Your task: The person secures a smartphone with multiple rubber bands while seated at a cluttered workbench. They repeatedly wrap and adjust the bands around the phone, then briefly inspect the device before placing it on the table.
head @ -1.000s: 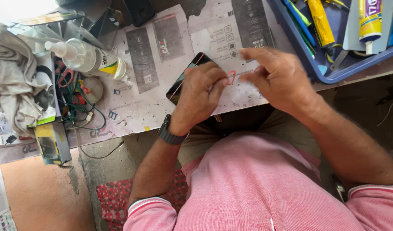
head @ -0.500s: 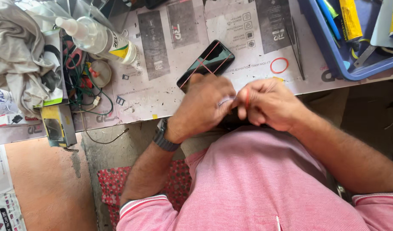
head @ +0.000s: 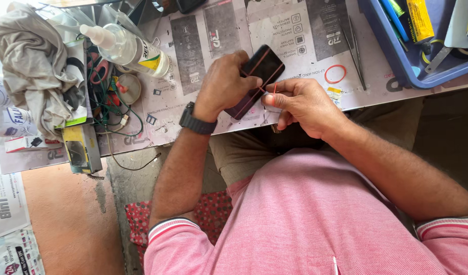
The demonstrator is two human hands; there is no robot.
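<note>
A black smartphone [head: 262, 69] with thin red rubber bands stretched across it lies tilted near the front edge of the work mat [head: 295, 30]. My left hand [head: 224, 86], a dark watch on its wrist, grips the phone's lower end. My right hand [head: 300, 104] pinches a red rubber band [head: 274, 88] between thumb and forefinger, right beside the phone's edge. A loose red rubber band [head: 335, 74] lies on the mat to the right, and metal tweezers [head: 355, 48] lie just beyond it.
A blue tray [head: 397, 61] with tubes and tools stands at the back right. A clear squeeze bottle [head: 127, 48], tangled wires [head: 109, 102], a grey cloth [head: 32, 66] and a small yellow-and-black box [head: 81, 147] crowd the left side. Papers lie at the lower left.
Both hands have gone from my lap back up to the phone. My left hand now grips it and my right hand holds a red band against its edge.
</note>
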